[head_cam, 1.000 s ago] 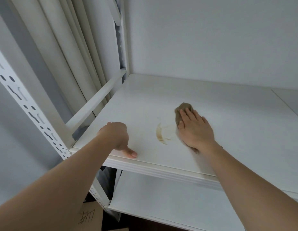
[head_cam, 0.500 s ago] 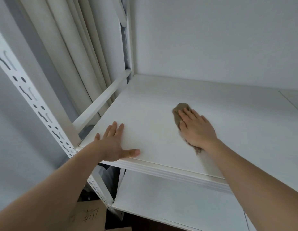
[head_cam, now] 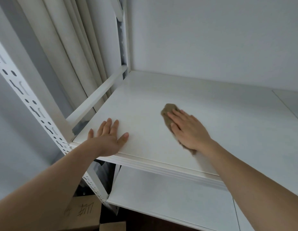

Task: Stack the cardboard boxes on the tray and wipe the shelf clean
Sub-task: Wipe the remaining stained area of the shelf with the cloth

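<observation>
White shelf (head_cam: 211, 104) mid-frame: our right hand (head_cam: 188, 129) presses flat on the brown cloth (head_cam: 168, 112), left hand (head_cam: 110, 135) splayed flat bracing. We're mid-wipe; next, probably sweep toward the right.

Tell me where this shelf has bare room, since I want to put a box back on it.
The upper shelf is bare along the back wall, behind both hands, and to the right of the right hand. The front is taken: the left hand lies flat near the front left corner, the right presses a brown cloth mid-shelf.
</observation>
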The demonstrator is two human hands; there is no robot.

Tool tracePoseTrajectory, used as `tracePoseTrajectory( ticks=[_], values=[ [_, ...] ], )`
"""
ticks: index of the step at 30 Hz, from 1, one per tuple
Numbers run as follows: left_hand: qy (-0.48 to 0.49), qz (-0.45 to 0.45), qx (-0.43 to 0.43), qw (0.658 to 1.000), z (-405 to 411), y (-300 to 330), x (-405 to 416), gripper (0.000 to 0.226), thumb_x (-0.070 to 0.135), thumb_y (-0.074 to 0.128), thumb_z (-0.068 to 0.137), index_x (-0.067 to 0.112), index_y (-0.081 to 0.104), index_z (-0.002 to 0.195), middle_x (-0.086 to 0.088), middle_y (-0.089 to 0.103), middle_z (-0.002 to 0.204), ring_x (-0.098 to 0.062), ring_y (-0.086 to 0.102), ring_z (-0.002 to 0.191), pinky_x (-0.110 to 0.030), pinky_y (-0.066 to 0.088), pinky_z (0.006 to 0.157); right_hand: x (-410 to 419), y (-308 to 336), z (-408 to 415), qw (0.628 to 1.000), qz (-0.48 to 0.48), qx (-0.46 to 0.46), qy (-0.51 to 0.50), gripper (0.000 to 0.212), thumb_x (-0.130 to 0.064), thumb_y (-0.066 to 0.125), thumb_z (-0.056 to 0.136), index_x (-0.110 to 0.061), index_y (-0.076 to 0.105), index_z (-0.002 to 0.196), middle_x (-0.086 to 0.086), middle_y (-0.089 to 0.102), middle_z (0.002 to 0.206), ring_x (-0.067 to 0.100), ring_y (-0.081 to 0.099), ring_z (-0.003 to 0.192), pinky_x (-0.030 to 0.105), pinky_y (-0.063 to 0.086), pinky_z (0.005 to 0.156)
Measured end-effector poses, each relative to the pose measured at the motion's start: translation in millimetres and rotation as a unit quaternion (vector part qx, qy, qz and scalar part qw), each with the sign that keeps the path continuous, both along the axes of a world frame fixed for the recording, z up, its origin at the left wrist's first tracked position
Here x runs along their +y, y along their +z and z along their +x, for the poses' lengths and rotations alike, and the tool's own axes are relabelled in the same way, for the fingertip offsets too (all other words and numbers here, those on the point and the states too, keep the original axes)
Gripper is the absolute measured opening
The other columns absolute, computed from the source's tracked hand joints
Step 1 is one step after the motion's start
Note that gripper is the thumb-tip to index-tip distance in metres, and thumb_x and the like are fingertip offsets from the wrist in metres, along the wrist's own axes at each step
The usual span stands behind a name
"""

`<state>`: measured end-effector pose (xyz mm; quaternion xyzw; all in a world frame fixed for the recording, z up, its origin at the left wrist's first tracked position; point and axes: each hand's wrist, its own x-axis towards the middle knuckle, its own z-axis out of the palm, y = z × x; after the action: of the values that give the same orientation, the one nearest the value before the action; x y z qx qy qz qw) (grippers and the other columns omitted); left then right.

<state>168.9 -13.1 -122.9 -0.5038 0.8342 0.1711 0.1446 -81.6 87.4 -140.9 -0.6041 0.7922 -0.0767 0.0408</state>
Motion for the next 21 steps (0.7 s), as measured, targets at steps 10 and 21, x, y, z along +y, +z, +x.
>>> tracePoseTrajectory(
  ticks=[10,21],
  values=[
    [0.028,-0.039,0.053,0.997,2,-8,1,0.060,0.051,0.012,0.099,0.029,-0.009,0.151,0.006,-0.019,0.158,-0.012,-0.016,0.145,-0.043,-0.009,0.117,-22,-4,82,0.998,-0.034,-0.004,0.058,0.054,-0.040,0.019,0.101,-0.033,0.013,0.154,-0.012,0.007,0.162,0.013,0.004,0.149,0.037,0.006,0.121],
    [0.040,-0.238,0.118,0.963,20,-23,-8,0.071,0.058,0.014,0.094,0.017,0.008,0.152,-0.007,-0.004,0.159,-0.020,-0.009,0.147,-0.037,-0.007,0.119,-55,-6,56,0.998,-0.011,0.007,-0.061,0.056,-0.039,0.015,0.101,-0.026,0.010,0.156,-0.004,0.006,0.163,0.017,0.003,0.150,0.039,0.004,0.121]
  ],
)
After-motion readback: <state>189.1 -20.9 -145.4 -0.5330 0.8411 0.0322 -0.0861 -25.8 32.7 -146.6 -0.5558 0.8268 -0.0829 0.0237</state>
